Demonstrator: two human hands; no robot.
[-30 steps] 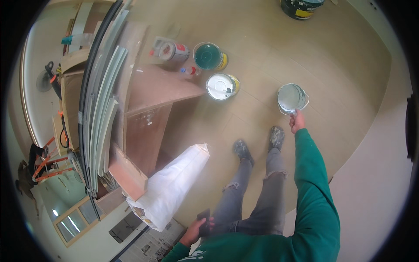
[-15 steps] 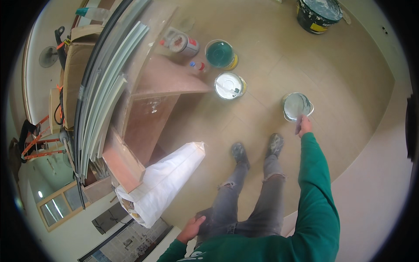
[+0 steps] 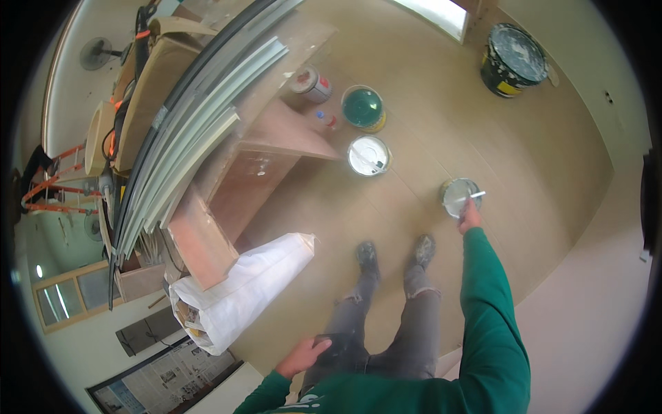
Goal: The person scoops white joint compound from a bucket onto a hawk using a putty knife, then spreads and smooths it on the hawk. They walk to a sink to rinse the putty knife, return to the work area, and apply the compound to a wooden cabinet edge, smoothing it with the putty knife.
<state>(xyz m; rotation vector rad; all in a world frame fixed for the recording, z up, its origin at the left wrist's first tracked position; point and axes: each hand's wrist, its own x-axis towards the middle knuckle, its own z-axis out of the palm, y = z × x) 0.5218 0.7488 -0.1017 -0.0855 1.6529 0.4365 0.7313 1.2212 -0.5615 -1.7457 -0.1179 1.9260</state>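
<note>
My right hand (image 3: 470, 218) reaches out, its fingers closed at the near rim of a small bucket (image 3: 452, 190) of pale grey material. A short white bar (image 3: 478, 194) sticks out beside the fingers, over the bucket. Its kind is not clear, and the hand covers the rest. My left hand (image 3: 302, 357) is held low by my left thigh, thumb stretched out and fingers curled. Against it shows something dark (image 3: 324, 339), too unclear to name. Farther left stands a white bucket (image 3: 369, 156) with a pale stick across its top.
Behind the white bucket are a green-topped bucket (image 3: 363, 107), a small bottle (image 3: 326, 119) and a tin (image 3: 312, 84). A large black tub (image 3: 514, 62) stands far right. Left are wooden boards (image 3: 255, 186), long pale strips (image 3: 200, 131) and a white sack (image 3: 252, 293).
The view has shifted. My right hand has turned and come closer over the bucket, where a white bar now shows. My left hand stays by the thigh.
</note>
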